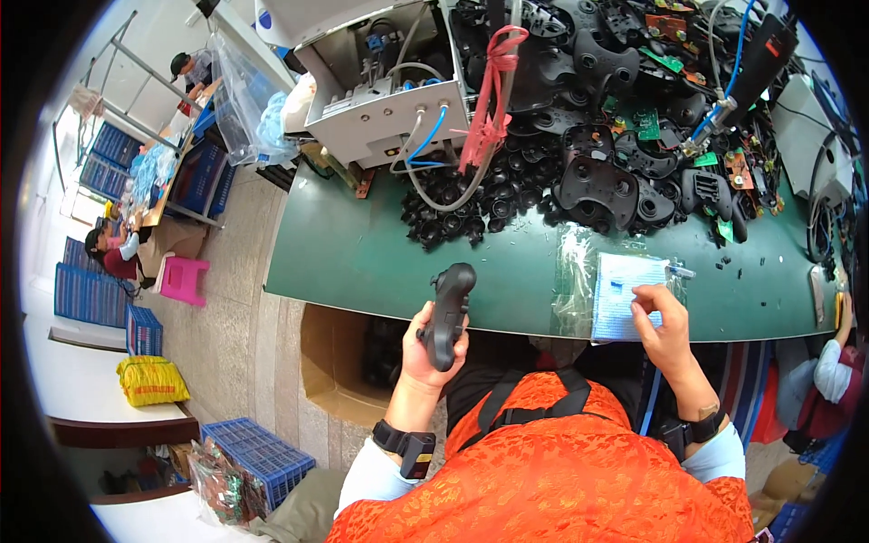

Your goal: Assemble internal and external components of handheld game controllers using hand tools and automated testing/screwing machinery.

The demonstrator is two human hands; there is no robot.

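My left hand (pixel 424 355) is closed around a black game controller (pixel 450 312), held upright past the front edge of the green table (pixel 353 258). Over the right corner of a light blue lined sheet or cloth (pixel 614 319) hovers my right hand (pixel 668 330). Its thumb and forefinger are bent, with a small gap between the tips and nothing visible in them. A small dark blue piece (pixel 617 286) lies on the sheet. Clear plastic film (pixel 572 281) sits left of the sheet, and a pen-like item (pixel 681 271) touches its far right side.
Heaped controller shells (pixel 597 192) and small black parts (pixel 453 204) cover the table's far side. A grey metal box (pixel 385 136) with hoses stands far left. A power tool (pixel 760 68) hangs far right. Below the table is a cardboard box (pixel 330 389). Other people sit left and right.
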